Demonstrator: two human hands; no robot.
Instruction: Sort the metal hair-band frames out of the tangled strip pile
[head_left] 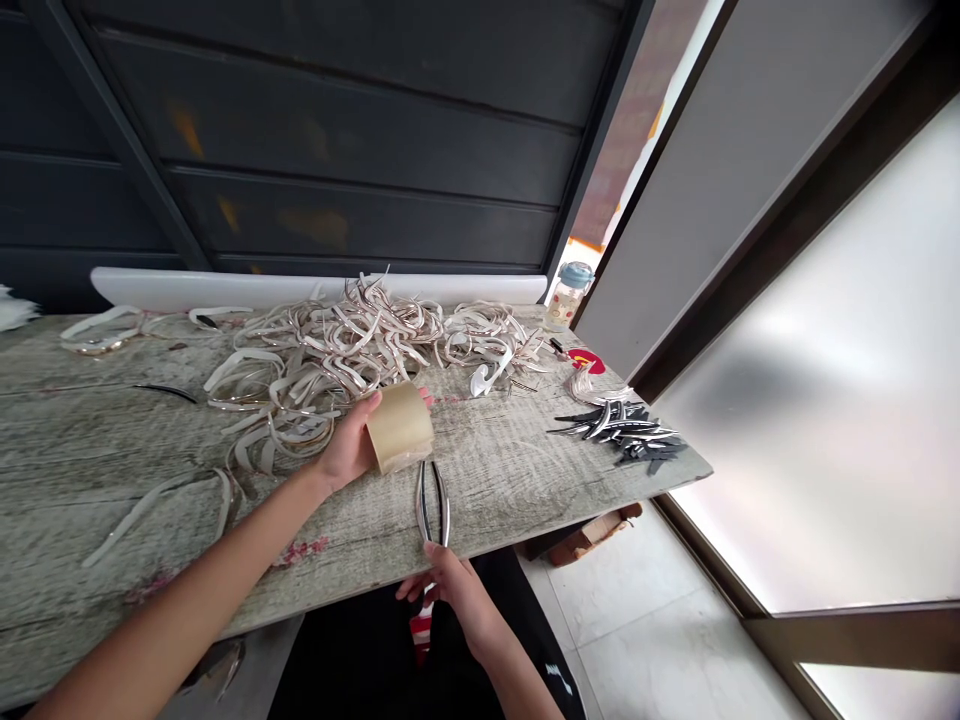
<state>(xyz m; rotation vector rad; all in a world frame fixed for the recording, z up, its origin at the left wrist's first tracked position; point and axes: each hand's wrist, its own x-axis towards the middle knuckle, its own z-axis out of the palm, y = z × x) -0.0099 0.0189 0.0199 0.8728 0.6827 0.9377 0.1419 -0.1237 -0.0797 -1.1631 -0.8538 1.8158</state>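
My left hand (352, 440) is closed around a wide roll of clear tan packing tape (401, 425) above the table. Below it, near the front edge, my right hand (442, 580) pinches the lower ends of thin, curved black-and-silver strips (433, 500). The strips' upper ends reach close to the roll's lower edge; whether they touch the tape I cannot tell. Behind the roll spreads a tangled heap of white and rose-gold curved strips (345, 340). To the right lies a pile of short black-and-silver strips (622, 430).
On the wood-patterned table (510, 480) stand a blue-lidded bottle (568, 295) and a red round piece (586, 361) at the far right. A long white roll (165, 287) lies along the dark panelled wall. A cardboard box (596, 535) sits under the table's right side.
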